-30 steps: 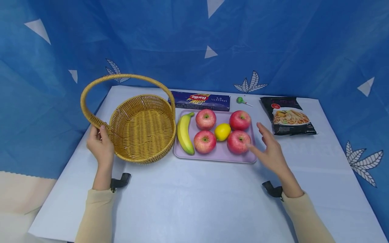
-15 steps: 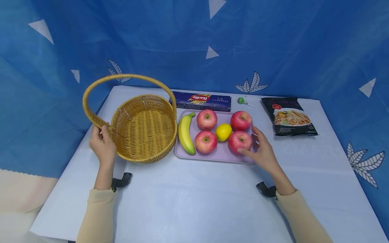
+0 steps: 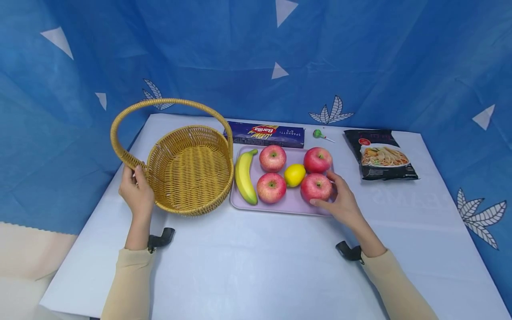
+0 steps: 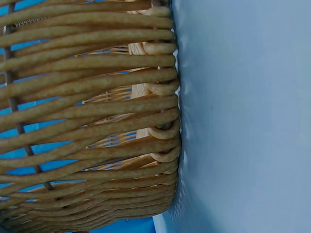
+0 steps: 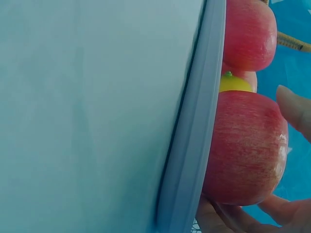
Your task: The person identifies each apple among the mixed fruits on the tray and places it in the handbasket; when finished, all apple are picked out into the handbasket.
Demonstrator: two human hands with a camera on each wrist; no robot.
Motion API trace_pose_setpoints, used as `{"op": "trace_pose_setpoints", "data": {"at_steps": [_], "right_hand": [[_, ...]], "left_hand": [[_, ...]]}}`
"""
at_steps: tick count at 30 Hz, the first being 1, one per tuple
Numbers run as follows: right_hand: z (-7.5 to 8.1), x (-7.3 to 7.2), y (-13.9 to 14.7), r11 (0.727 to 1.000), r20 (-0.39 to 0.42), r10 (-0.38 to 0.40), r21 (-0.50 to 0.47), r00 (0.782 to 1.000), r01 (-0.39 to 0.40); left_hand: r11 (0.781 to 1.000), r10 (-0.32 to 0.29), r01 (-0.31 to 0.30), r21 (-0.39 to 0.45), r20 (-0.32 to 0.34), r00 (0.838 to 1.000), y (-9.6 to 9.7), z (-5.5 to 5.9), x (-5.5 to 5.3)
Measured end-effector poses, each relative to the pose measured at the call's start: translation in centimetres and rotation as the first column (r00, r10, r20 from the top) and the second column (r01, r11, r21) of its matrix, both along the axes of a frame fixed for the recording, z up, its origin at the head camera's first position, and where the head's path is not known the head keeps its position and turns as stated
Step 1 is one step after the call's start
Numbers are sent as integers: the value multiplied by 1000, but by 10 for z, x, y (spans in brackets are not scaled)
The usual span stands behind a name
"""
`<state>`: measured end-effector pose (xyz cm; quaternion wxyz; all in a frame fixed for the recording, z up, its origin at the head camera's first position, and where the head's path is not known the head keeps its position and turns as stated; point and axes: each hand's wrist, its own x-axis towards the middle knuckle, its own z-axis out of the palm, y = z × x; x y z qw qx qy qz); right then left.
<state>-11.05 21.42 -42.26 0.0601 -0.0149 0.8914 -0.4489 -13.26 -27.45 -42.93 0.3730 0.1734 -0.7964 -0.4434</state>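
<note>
My left hand [image 3: 137, 189] holds a yellow wicker basket [image 3: 190, 209] by the left foot of its tall arched handle, thumb on the near side. The left wrist view shows only the woven basket wall [image 4: 92, 111] close up. My right hand [image 3: 342, 202] has its thumb and fingers around the front right red apple [image 3: 315, 186], which still sits in a lilac tray [image 3: 280, 209]. In the right wrist view, fingers lie under and beside that apple [image 5: 245, 150], with the thumb at its upper edge. A lemon [image 3: 294, 175] lies beside it, among several apples; a banana [image 3: 245, 178] lies at the tray's left.
Behind the tray lies a blue spaghetti box [image 3: 266, 134], with a green lollipop [image 3: 318, 134] to its right. A black noodle packet [image 3: 382, 155] lies at the back right. A blue curtain [image 3: 240, 58] hangs behind the white table [image 3: 248, 266].
My right hand has moved left from beside the tray and closed around the front right apple. The left hand stays on the basket; the whole view has shifted slightly.
</note>
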Motion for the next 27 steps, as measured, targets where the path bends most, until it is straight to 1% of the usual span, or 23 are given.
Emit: {"op": "trace_pose_setpoints", "data": {"at_steps": [9,15,21,25,27], "right_hand": [[0,-1,-2,999,14,1,40,1000,-1],[2,-1,-4,997,14,-20,81,1000,19],[5,0,-4,994,17,-49,94,999,47],[12,1,-5,993,-11,-63,97,998,64],[17,1,-6,993,-46,-66,91,997,70]], "left_hand": [[1000,6,-6,-3,14,1000,1,2,2],[1000,7,-7,-2,6,1000,2,4,2],[1000,0,0,-1,8,1000,2,3,2],[1000,8,-7,-17,17,1000,1,2,0],[1000,15,-14,-27,21,1000,0,2,0]]}}
